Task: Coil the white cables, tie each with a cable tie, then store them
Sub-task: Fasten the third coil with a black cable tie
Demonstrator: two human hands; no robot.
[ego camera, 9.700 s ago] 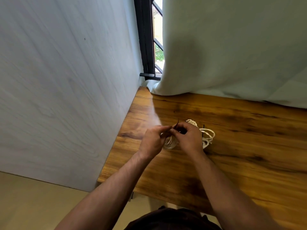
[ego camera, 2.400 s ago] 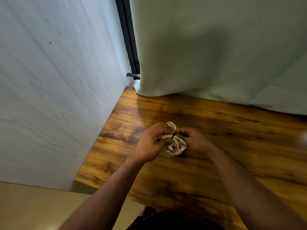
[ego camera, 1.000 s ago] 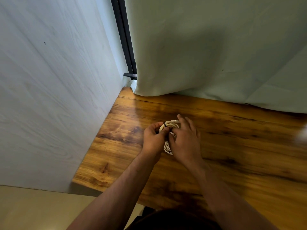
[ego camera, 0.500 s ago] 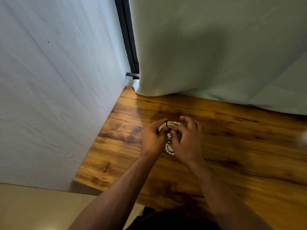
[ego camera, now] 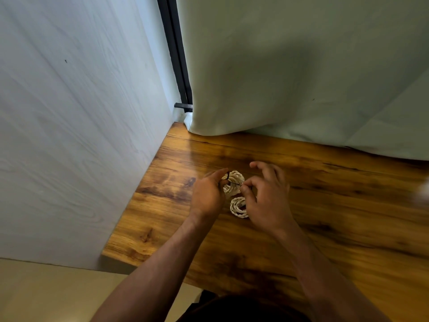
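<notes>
Two coiled white cables are seen on the wooden table (ego camera: pixel 325 205), nearer its left edge than its right and about midway between the far and near edges. The farther coil (ego camera: pixel 233 185) is gripped at its left rim by the left hand (ego camera: pixel 207 195), whose thumb and forefinger are closed on it beside the black cable tie (ego camera: pixel 228 175) wrapped around the strands. The thin free tail of that tie is drawn across the coil to the right, where it is pinched between thumb and forefinger of the right hand (ego camera: pixel 267 202); the other fingers of that hand are spread and raised. The nearer coil (ego camera: pixel 239 206) is partly hidden under the right hand, and contact with it cannot be told.

Half a second before, the two hands were pressed close together over the bundle and the tie's tail was not stretched out; now the hands are held slightly apart with the tail taut between them, and the nearer coil is more exposed. A pale curtain (ego camera: pixel 301 77) is draped onto the far edge of the table, and a white panel (ego camera: pixel 69 135) stands along the left edge.
</notes>
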